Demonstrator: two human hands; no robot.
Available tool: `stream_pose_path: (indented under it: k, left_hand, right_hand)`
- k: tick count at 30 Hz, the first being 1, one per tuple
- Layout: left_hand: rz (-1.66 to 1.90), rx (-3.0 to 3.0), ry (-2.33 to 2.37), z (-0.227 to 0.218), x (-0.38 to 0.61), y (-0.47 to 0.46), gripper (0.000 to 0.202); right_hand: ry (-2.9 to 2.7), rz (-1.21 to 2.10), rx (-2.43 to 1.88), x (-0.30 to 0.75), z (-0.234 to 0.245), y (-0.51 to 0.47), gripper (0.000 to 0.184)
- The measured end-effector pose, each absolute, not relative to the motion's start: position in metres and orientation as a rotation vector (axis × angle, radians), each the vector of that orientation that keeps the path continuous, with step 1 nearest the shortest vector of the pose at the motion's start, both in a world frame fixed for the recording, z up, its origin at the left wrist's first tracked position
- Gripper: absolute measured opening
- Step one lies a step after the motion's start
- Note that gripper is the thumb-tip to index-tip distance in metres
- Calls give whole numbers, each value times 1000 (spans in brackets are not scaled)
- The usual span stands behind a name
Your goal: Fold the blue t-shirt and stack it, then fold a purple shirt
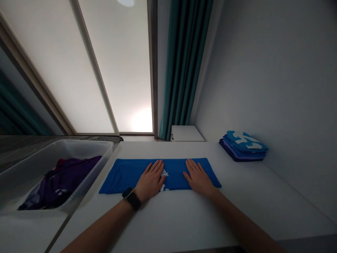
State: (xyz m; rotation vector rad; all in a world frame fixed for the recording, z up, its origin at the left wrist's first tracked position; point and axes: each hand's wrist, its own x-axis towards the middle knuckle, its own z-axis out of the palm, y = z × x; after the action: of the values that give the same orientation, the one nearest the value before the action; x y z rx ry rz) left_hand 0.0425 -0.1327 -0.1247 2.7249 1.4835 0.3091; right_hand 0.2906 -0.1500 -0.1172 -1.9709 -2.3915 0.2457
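A blue shirt point(176, 179) lies folded into a long flat strip across the white table, with a white logo near its middle. My left hand point(150, 179) rests palm down on the cloth just left of the logo, partly covering it, fingers stretched out. On the right part of the strip, my right hand point(197, 177) is also flat, its fingers extended and the thumb apart. Neither hand grips the fabric. A dark watch point(132, 199) is on my left wrist.
A stack of folded blue and purple clothes point(243, 146) sits at the table's point(168, 218) right, by the wall. To the left stands a translucent plastic bin point(86, 146) with crumpled purple clothing point(65, 179) inside. A white cabinet point(186, 133) and teal curtain point(185, 70) are beyond.
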Motion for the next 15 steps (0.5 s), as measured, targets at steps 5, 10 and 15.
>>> stream_pose_path:
  k: [5,10,15]
  left_hand:
    - [263,2712,1472,-124,42,-132,63]
    - [256,2695,1421,-123,39,-132,64]
    - [234,2681,1474,-121,18,-130,63]
  right_hand:
    - [-2488,254,-1899,311,-116,-144,79]
    - [-2472,239,-1898,319,-120,-143,78]
    - [-2473,244,-1919,319,-122,-142,79]
